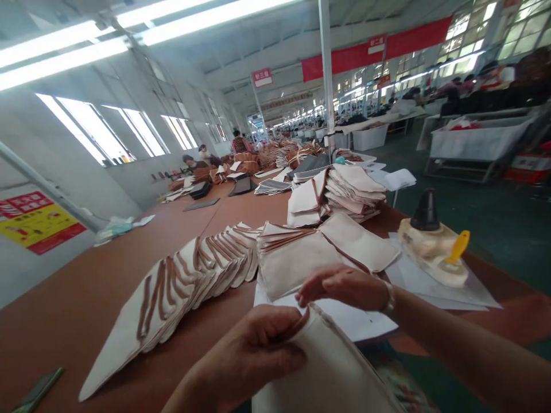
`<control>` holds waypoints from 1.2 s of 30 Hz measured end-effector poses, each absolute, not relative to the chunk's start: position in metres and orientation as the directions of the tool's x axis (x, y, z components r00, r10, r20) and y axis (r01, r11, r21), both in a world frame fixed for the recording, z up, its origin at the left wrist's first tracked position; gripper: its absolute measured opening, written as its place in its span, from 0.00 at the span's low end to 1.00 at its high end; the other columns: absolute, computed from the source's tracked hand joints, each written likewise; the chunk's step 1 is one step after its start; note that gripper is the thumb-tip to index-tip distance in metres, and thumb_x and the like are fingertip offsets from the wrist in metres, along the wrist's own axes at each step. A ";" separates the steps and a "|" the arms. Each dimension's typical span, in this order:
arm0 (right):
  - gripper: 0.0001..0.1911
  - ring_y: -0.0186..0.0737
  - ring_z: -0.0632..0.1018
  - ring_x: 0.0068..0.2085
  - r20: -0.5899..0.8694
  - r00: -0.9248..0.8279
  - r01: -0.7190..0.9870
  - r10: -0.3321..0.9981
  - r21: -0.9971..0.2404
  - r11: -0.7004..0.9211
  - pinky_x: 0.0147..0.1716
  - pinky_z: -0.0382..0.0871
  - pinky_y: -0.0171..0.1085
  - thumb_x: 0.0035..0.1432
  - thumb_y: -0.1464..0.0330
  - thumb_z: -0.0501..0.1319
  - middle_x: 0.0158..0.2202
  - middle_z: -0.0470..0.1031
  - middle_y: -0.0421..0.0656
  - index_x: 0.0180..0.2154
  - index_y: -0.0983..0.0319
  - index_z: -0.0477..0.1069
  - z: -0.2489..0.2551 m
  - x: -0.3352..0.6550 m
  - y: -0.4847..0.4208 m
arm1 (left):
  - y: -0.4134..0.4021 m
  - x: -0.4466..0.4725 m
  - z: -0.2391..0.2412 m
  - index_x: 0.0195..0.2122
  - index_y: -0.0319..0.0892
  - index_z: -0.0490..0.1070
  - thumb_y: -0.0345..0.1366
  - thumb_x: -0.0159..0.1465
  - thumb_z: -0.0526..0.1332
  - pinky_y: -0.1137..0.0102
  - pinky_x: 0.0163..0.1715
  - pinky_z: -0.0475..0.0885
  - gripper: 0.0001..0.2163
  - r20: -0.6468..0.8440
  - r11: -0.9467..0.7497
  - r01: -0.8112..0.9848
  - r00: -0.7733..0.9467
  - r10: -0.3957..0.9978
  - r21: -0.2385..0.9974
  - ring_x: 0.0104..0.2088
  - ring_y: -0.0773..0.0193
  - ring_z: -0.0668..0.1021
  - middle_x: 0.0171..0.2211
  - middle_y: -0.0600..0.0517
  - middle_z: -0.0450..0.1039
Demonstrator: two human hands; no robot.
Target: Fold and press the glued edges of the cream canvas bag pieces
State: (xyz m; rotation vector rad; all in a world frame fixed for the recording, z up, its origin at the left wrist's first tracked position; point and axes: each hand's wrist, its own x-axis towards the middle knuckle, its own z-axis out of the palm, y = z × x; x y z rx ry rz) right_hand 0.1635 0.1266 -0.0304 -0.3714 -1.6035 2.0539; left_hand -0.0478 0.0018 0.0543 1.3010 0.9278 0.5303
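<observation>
My left hand point(253, 350) grips the top edge of a cream fabric piece with brown trim point(331, 373), thumb pressed on its face and fingers curled over the edge. My right hand point(344, 285), with a bracelet on the wrist, hovers just above and behind it, fingers bent and together, fingertips by the same edge near a white paper sheet point(353, 321). Whether the right hand holds anything I cannot make out. Right behind lies a small stack of the same cream pieces point(297, 261).
A fanned row of cream pieces point(189, 281) runs along the brown table point(64, 310) at left. A glue pot with a black cone cap and yellow scraper point(433, 246) stands at right. More stacks point(344, 192) lie farther back. Other people work far down the table.
</observation>
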 end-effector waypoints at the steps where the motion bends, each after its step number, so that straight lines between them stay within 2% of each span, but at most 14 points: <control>1: 0.25 0.46 0.76 0.45 0.120 -0.869 -0.236 0.480 -0.953 -0.188 0.48 0.67 0.43 0.53 0.55 0.67 0.42 0.78 0.50 0.44 0.68 0.77 -0.021 0.166 0.112 | 0.000 -0.046 0.056 0.38 0.35 0.74 0.34 0.58 0.63 0.74 0.31 0.62 0.09 -0.275 0.218 0.168 0.554 0.786 0.961 0.31 0.66 0.67 0.30 0.52 0.66; 4: 0.21 0.36 0.72 0.36 0.172 -0.892 -0.266 0.417 -0.947 -0.179 0.38 0.65 0.35 0.48 0.60 0.72 0.35 0.73 0.42 0.40 0.66 0.73 -0.006 0.172 0.084 | -0.002 -0.044 0.061 0.31 0.37 0.70 0.24 0.50 0.60 0.76 0.30 0.59 0.07 -0.243 0.162 0.197 0.515 0.822 0.967 0.31 0.68 0.64 0.28 0.55 0.63; 8: 0.22 0.31 0.65 0.31 0.179 -0.906 -0.229 0.383 -0.969 -0.089 0.30 0.59 0.30 0.47 0.61 0.74 0.31 0.66 0.37 0.38 0.64 0.68 -0.005 0.177 0.073 | 0.003 -0.050 0.063 0.31 0.39 0.69 0.24 0.49 0.59 0.76 0.31 0.61 0.08 -0.252 0.134 0.252 0.524 0.813 0.958 0.31 0.68 0.65 0.29 0.56 0.64; 10: 0.19 0.31 0.63 0.29 0.196 -0.889 -0.202 0.414 -0.979 0.030 0.28 0.58 0.30 0.52 0.59 0.71 0.29 0.64 0.37 0.34 0.64 0.66 -0.007 0.178 0.070 | 0.006 -0.054 0.061 0.34 0.39 0.71 0.24 0.50 0.58 0.75 0.35 0.63 0.11 -0.234 0.044 0.359 0.503 0.832 0.932 0.33 0.67 0.67 0.31 0.56 0.66; 12: 0.16 0.31 0.63 0.29 0.244 -0.844 -0.150 0.477 -0.963 0.226 0.28 0.58 0.31 0.57 0.60 0.67 0.28 0.64 0.37 0.31 0.64 0.65 -0.005 0.178 0.066 | 0.008 -0.058 0.058 0.37 0.40 0.74 0.23 0.50 0.57 0.74 0.39 0.63 0.14 -0.192 -0.063 0.460 0.487 0.852 0.886 0.36 0.65 0.68 0.33 0.56 0.69; 15: 0.12 0.33 0.65 0.30 0.315 -0.802 -0.028 0.508 -0.869 0.494 0.30 0.59 0.31 0.63 0.63 0.62 0.29 0.67 0.39 0.32 0.64 0.68 0.001 0.178 0.059 | 0.008 -0.056 0.052 0.42 0.41 0.75 0.27 0.52 0.60 0.73 0.38 0.64 0.16 -0.207 -0.039 0.428 0.513 0.833 0.903 0.37 0.63 0.69 0.36 0.54 0.70; 19: 0.10 0.33 0.67 0.31 0.347 -0.812 0.014 0.470 -0.793 0.609 0.31 0.59 0.32 0.65 0.66 0.60 0.29 0.68 0.40 0.31 0.64 0.69 0.008 0.177 0.054 | 0.011 -0.045 0.042 0.38 0.37 0.73 0.41 0.59 0.65 0.75 0.32 0.63 0.12 -0.247 0.131 0.257 0.494 0.833 0.957 0.32 0.67 0.68 0.31 0.54 0.68; 22: 0.12 0.33 0.67 0.30 0.299 -0.831 -0.009 0.470 -0.850 0.526 0.31 0.59 0.32 0.63 0.64 0.61 0.29 0.68 0.40 0.30 0.64 0.69 0.010 0.178 0.054 | 0.014 -0.040 0.035 0.33 0.37 0.72 0.44 0.57 0.69 0.76 0.30 0.62 0.14 -0.237 0.183 0.154 0.518 0.822 0.971 0.29 0.70 0.68 0.29 0.54 0.69; 27: 0.15 0.34 0.65 0.31 0.119 -0.892 -0.060 0.435 -0.987 0.148 0.31 0.60 0.32 0.64 0.60 0.59 0.29 0.65 0.39 0.32 0.66 0.71 0.006 0.184 0.057 | 0.011 -0.039 0.028 0.31 0.36 0.73 0.44 0.55 0.72 0.75 0.29 0.64 0.16 -0.266 0.294 0.043 0.566 0.780 0.955 0.29 0.68 0.71 0.30 0.50 0.73; 31: 0.19 0.33 0.62 0.29 0.004 -0.894 -0.022 0.449 -0.999 -0.034 0.27 0.56 0.32 0.59 0.55 0.62 0.26 0.62 0.38 0.29 0.65 0.70 -0.005 0.184 0.059 | 0.010 -0.039 0.025 0.33 0.36 0.74 0.47 0.56 0.70 0.74 0.29 0.65 0.17 -0.300 0.297 0.104 0.577 0.759 0.949 0.29 0.67 0.72 0.31 0.49 0.74; 33: 0.22 0.33 0.60 0.28 0.021 -0.886 -0.051 0.463 -0.997 -0.052 0.27 0.54 0.32 0.57 0.52 0.62 0.26 0.62 0.38 0.29 0.66 0.70 -0.010 0.184 0.059 | 0.010 -0.040 0.025 0.33 0.36 0.73 0.47 0.58 0.69 0.74 0.29 0.64 0.17 -0.304 0.246 0.179 0.554 0.775 0.953 0.29 0.68 0.71 0.31 0.50 0.72; 36: 0.25 0.32 0.60 0.27 0.051 -0.857 -0.119 0.512 -0.988 -0.101 0.26 0.54 0.32 0.62 0.50 0.55 0.25 0.62 0.38 0.31 0.67 0.72 -0.011 0.184 0.062 | 0.011 -0.040 0.026 0.34 0.36 0.73 0.44 0.61 0.65 0.75 0.28 0.62 0.14 -0.319 0.182 0.304 0.498 0.806 0.935 0.29 0.68 0.69 0.30 0.51 0.71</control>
